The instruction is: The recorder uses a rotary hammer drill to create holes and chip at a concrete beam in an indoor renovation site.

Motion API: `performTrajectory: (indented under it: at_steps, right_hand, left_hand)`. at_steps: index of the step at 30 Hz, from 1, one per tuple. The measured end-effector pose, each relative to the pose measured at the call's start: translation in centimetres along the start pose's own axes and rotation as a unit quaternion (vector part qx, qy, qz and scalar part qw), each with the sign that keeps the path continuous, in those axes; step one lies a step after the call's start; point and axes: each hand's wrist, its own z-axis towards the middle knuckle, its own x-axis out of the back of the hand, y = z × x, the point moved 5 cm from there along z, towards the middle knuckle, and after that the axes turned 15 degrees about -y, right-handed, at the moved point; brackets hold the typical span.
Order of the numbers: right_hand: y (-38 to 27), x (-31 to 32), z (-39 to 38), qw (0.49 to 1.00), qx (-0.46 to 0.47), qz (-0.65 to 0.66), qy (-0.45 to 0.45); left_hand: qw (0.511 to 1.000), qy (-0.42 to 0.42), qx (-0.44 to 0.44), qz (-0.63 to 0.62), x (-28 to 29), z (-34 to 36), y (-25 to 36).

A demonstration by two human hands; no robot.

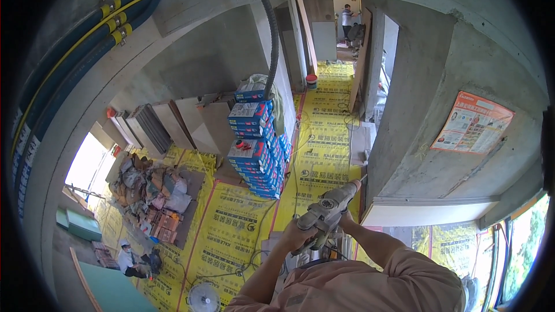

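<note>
A grey-brown hammer drill [327, 210] is held up in front of my chest, its nose tilted up and to the right. My left hand [298, 234] is wrapped round its rear end. My right hand [347, 222] is closed on the drill's right side, farther forward, with the fingers partly hidden. A thin drill bit [363, 178] sticks out from the nose, close to the lower edge of a concrete wall [399, 156]. I cannot tell whether the tip touches the wall.
Printed yellow sheeting [231, 214] covers the floor, with cables across it. Stacked blue boxes [254, 164] stand ahead left, near heaped sacks [147, 182]. A fan [203, 297] is below left. One person [128, 260] crouches at lower left; another [347, 18] stands far down the corridor.
</note>
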Motion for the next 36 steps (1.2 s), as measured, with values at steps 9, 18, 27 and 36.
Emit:
performTrajectory:
  at_steps: [9,18,27,36]
  right_hand:
    - [3.4,1.8,2.0,1.000,0.018,-0.021,-0.011]
    - [4.3,2.5,2.9,0.992,0.011,-0.126,-0.013]
    - [0.6,-0.4,1.0,0.996,0.038,0.051,-0.067]
    - [1.7,2.5,1.7,0.999,0.022,0.004,-0.024]
  left_hand:
    - [1.000,0.000,0.000,0.003,-0.1,0.5,0.2]
    - [1.000,0.029,0.005,-0.002,-0.2,-0.3,1.3]
    - [0.999,0.043,-0.030,0.012,-0.3,-1.2,1.6]
    - [0.995,0.058,-0.082,0.006,-0.2,1.7,0.9]
